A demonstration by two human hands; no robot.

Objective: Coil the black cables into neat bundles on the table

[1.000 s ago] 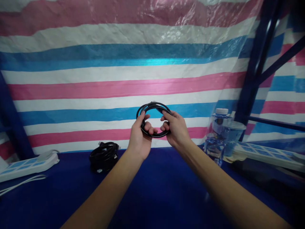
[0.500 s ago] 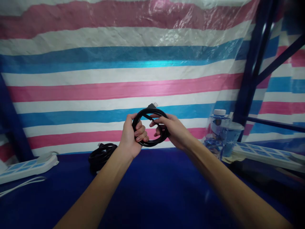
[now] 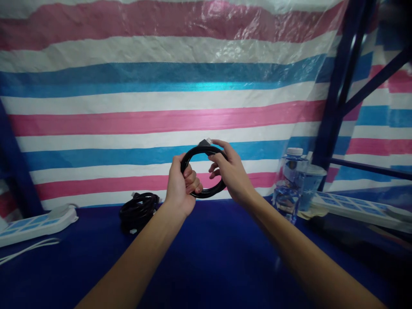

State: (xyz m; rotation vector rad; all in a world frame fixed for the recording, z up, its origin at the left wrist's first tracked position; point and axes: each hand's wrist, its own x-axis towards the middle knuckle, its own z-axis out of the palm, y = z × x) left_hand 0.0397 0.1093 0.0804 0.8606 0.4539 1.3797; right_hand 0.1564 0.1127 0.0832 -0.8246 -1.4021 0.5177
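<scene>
From my remote seat, I am holding a coiled black cable point(image 3: 209, 193) upright in front of the striped plastic sheet point(image 3: 161, 122), above the blue table point(image 3: 212, 262). My left hand point(image 3: 178, 186) is clenching its left side, fingers curling through the loop; my right hand point(image 3: 237, 174) is grasping the upper right more lightly, thumb lying against the strands and index finger reaching beside the plug point(image 3: 205, 142), which is poking out at the top. I cannot tell whether that finger is touching the plug. Nothing I can see is tying the turns together, so I am judging that loosening my left grip could let them spring apart. The plug end could be slipping free or snagging between strands if my right fingers are pushing it at a poor angle, and squeezing too hard could be kinking the cable near its plug. A second black cable bundle point(image 3: 140, 210) is lying near my left forearm, where a low sweep could be catching it. The water bottle point(image 3: 288, 186) is standing beside a plastic cup point(image 3: 311, 186) beyond my right forearm; swinging outward could be tipping either.
</scene>
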